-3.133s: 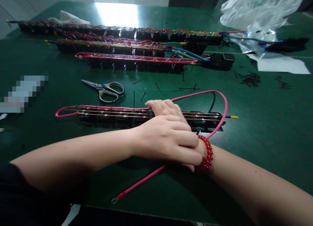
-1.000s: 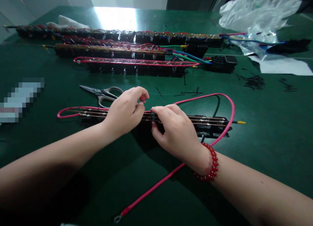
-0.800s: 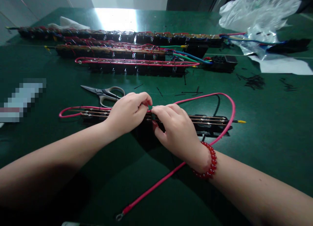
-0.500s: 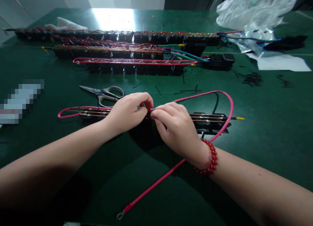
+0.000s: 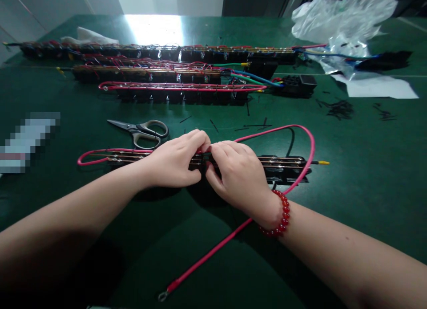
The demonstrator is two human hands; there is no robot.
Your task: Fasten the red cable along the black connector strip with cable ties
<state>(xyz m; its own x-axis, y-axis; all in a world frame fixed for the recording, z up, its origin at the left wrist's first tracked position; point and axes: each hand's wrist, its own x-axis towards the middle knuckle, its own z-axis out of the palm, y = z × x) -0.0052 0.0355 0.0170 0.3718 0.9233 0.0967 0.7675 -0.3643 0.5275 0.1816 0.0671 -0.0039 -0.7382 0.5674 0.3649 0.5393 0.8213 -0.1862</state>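
A long black strip with thin copper-coloured rods [image 5: 282, 163] lies crosswise before me. Along its far edge runs a red cable [image 5: 312, 142], which loops round at the right and comes back under my right wrist to a ring terminal [image 5: 163, 295]. My left hand [image 5: 176, 160] grips the strip's middle, its fingers over the far edge by the cable and its thumb on the near side. Close beside it, my right hand [image 5: 238, 175] holds the strip in the same way. Fingertips hide whatever small piece may lie between them.
Scissors [image 5: 143, 133] lie just behind the strip on the green table [image 5: 367, 189]. Small black ties [image 5: 335, 108] are scattered at the right. Farther back are similar wired strips [image 5: 187, 95], a clear plastic bag [image 5: 347, 15] and white paper [image 5: 376, 86].
My thumbs have moved down to the strip's near side, away from the fingertips that were pinched together at the cable. The view has shifted slightly.
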